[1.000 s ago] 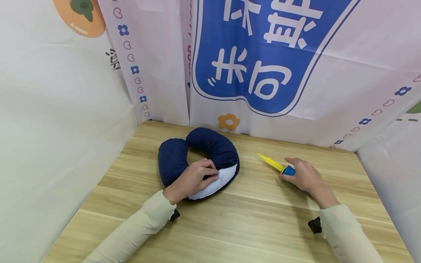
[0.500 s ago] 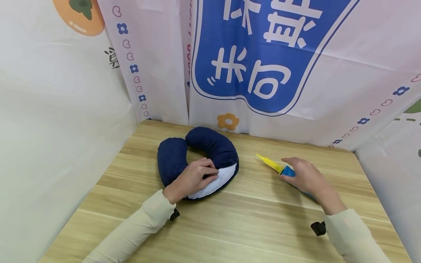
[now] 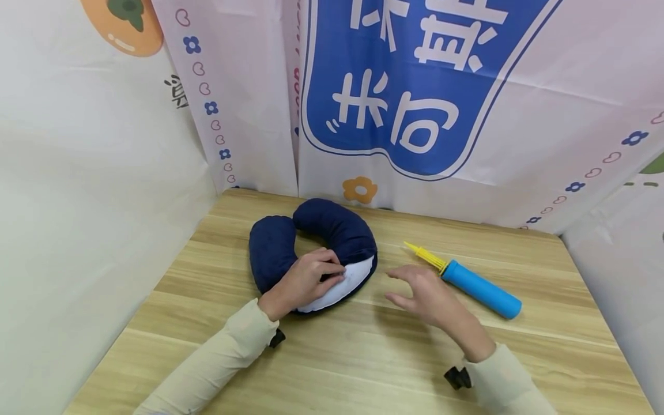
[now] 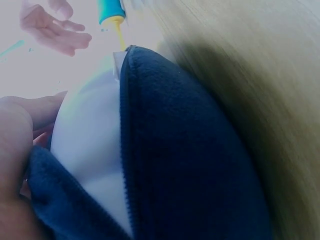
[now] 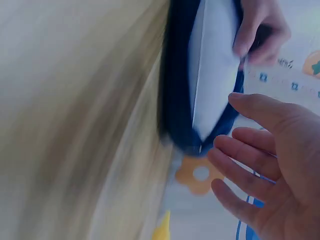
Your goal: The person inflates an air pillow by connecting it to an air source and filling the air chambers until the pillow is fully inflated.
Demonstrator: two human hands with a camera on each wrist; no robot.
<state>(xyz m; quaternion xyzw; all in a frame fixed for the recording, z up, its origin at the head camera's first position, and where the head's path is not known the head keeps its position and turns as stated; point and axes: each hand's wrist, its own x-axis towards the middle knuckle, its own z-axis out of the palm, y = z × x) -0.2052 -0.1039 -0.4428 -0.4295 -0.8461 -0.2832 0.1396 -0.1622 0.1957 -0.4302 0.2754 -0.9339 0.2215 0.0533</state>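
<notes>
A navy U-shaped neck pillow (image 3: 337,230) lies on the table, its zipped cover (image 4: 165,140) parted over a white inner (image 3: 358,276). My left hand (image 3: 306,282) pinches the pillow at the edge of that opening; its fingertips are partly hidden. Between the pillow and a blue hand air pump (image 3: 482,288) with a yellow nozzle, my right hand (image 3: 427,294) is raised, holding nothing. Its fingers are spread and its thumb stands apart in the right wrist view. The pump lies on its side, its nozzle toward the back left.
The wooden table (image 3: 363,369) meets a printed cloth backdrop (image 3: 519,144) just behind the pillow. A white side sheet (image 3: 104,202) hangs along the left edge. Small black wrist devices sit below both cuffs.
My right hand has let go of the air pump, leaving it on the table, and moved left toward the pillow. My left hand has kept its place on the pillow.
</notes>
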